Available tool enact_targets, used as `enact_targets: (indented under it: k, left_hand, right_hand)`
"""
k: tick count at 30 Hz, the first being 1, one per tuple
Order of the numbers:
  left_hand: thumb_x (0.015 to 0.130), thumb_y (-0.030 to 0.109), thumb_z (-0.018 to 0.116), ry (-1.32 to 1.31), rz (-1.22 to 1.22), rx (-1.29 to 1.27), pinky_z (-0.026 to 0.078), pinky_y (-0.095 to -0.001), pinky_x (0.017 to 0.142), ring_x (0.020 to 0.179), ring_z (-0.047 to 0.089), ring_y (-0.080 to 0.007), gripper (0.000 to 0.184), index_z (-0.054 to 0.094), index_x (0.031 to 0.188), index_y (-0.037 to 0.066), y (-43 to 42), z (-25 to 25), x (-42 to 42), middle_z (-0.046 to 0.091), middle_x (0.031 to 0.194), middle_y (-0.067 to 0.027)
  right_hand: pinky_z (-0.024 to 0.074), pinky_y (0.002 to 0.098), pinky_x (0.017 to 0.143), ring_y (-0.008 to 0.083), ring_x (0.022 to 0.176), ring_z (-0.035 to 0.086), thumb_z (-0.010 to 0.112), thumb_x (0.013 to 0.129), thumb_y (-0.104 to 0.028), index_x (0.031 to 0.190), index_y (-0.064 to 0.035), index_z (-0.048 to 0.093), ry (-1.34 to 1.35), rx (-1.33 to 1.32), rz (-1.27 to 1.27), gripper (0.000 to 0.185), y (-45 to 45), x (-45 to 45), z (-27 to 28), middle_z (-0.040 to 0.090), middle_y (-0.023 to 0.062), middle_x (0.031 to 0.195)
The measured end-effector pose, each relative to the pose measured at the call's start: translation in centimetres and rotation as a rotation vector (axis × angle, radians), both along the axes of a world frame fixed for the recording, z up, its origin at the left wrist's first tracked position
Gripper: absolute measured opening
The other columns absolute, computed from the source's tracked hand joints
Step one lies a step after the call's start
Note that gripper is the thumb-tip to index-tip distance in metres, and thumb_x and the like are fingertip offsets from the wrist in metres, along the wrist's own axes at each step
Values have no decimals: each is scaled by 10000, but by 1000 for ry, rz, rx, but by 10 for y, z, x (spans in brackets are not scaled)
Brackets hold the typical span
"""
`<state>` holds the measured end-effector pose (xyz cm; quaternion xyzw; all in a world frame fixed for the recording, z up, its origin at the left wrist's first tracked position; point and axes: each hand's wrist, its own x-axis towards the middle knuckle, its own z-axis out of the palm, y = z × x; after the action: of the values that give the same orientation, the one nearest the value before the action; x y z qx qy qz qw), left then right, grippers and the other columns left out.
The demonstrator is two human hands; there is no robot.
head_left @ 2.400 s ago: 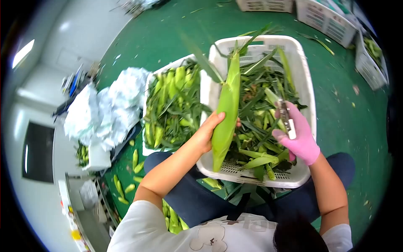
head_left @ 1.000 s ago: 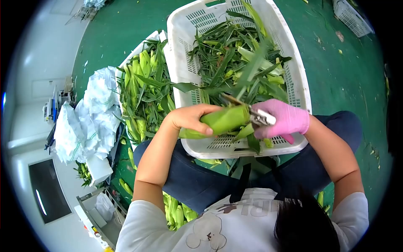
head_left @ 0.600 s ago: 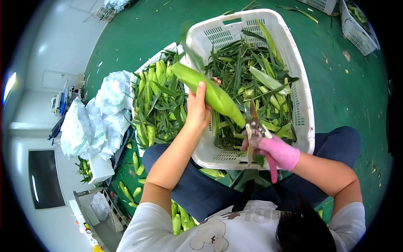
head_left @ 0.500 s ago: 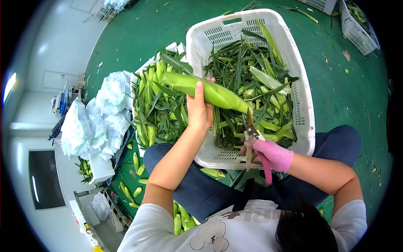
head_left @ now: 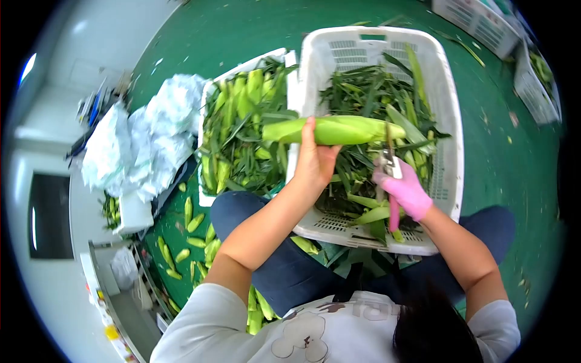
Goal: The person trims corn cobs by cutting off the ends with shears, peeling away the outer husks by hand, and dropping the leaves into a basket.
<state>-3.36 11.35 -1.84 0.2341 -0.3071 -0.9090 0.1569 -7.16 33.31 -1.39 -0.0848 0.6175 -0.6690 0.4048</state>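
Observation:
A green corn ear in its husk (head_left: 351, 129) lies sideways above the large white basket (head_left: 448, 121), its cut end to the left. My bare left hand (head_left: 316, 154) is wrapped round its left half. In a pink glove, my right hand (head_left: 404, 186) grips pruning shears (head_left: 388, 162) with pink and white handles. The blades are at the ear's right tip. Cut leaves and husk pieces (head_left: 363, 91) fill much of the basket below.
Left of the basket is a white box (head_left: 206, 121) of husked ears and leaves. Crumpled pale-blue sheeting (head_left: 142, 136) lies farther left. Loose ears (head_left: 189, 210) are on the green floor. White crates (head_left: 478, 25) stand at upper right, and my knees flank the basket's near end.
The ear has turned from slanting to nearly level, its right tip now between the shears. My right hand and shears have moved up and right. Long leaves seen earlier on the ear are gone.

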Motion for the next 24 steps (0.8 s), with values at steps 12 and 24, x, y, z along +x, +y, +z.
enact_targets:
  k: [12, 24]
  left_hand:
    - [832, 741, 528, 436, -806, 325, 407, -293, 567, 607, 533, -176, 741, 509, 1138, 65, -36, 35, 42, 516, 701, -37]
    - [891, 508, 625, -121, -458, 254, 569, -383, 666, 726, 620, -222, 712, 444, 1416, 63, -66, 22, 116, 616, 1117, -133]
  right_hand:
    - [465, 400, 595, 272, 652, 584, 734, 724, -340, 1176, 68, 512, -962, -836, 687, 648, 41, 27, 30, 597, 173, 821]
    - [434, 502, 1033, 287, 1198, 519, 608, 933, -420, 1257, -115, 542, -803, -404, -588, 450, 32, -69, -21, 564, 121, 1224]
